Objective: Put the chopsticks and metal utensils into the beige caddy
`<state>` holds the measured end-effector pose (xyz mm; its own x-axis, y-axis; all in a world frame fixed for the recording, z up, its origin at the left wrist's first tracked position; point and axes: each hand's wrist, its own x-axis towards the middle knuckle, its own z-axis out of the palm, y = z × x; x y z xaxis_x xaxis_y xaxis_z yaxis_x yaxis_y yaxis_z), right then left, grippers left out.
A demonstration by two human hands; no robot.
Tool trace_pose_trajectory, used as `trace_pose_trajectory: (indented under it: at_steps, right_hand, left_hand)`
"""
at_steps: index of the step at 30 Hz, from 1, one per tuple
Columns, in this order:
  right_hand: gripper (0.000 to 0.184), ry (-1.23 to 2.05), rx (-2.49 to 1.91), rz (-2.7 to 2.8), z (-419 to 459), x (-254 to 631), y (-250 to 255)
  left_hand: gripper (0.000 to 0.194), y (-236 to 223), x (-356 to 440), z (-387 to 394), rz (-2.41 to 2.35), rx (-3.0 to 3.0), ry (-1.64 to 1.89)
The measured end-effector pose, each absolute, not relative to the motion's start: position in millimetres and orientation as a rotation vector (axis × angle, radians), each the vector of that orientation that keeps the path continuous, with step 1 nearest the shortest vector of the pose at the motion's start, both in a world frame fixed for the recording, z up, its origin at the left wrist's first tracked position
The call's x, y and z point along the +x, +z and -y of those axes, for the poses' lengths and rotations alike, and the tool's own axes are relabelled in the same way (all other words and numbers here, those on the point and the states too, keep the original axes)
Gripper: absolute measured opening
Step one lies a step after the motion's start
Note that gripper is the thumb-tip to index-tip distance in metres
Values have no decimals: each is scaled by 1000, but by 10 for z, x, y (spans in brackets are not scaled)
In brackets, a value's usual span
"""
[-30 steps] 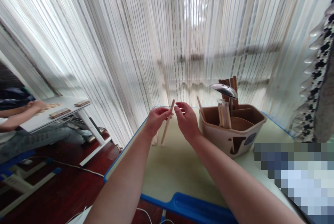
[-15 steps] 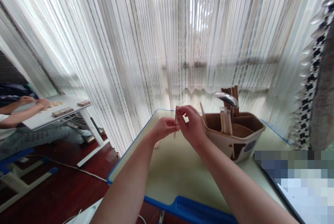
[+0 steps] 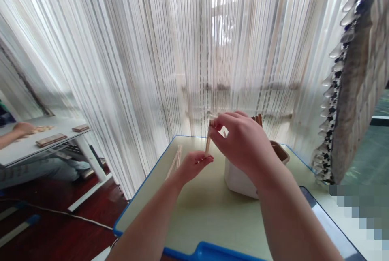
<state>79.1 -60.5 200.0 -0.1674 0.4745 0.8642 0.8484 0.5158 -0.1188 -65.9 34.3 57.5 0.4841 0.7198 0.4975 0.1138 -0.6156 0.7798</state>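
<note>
A small bundle of pale wooden chopsticks [image 3: 208,144] stands nearly upright between my two hands above the table. My left hand [image 3: 194,165] is closed, its fingertips pinching the lower end. At the upper end, the fingers of my right hand [image 3: 237,135] are closed around the tips; how many sticks they hold I cannot tell. Left of my left hand, more pale chopsticks [image 3: 178,157] lie on the table, partly hidden by my forearm. Behind my right hand is a white and brown utensil holder [image 3: 240,180], mostly covered, with dark brown chopsticks [image 3: 258,120] showing above.
The pale table [image 3: 206,216] has a blue rim. A dark-edged flat panel [image 3: 322,216] lies at its right. A striped sheer curtain [image 3: 136,70] hangs behind. On the left, another person's hand [image 3: 23,128] rests by small pieces on a white table [image 3: 18,147].
The view has shifted right. My right hand has moved up the chopsticks, apart from my left hand, and now hides most of the utensil holder. More of the chopsticks on the table shows.
</note>
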Motion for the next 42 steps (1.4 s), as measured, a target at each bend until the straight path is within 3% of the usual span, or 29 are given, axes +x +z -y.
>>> trace_pose_trajectory:
  at_steps: [10,23,34,42]
  right_hand:
    - [4,-264,-881,1864,696,1042,2020]
    - [18,-461,-901,1550,680,1426,2100]
    - [19,-524,-970,1306,811,1599,2157]
    - [20,-625,-959,1444,768,1589,2140]
  left_hand:
    - [26,582,-626,-270,-624,2083,950]
    - [23,384,-473,-345,-1027,2188,1536]
    - [22,241,-421,-372,-1097,2464,1459]
    - [22,242,-414,-363,-1089,2484,1433]
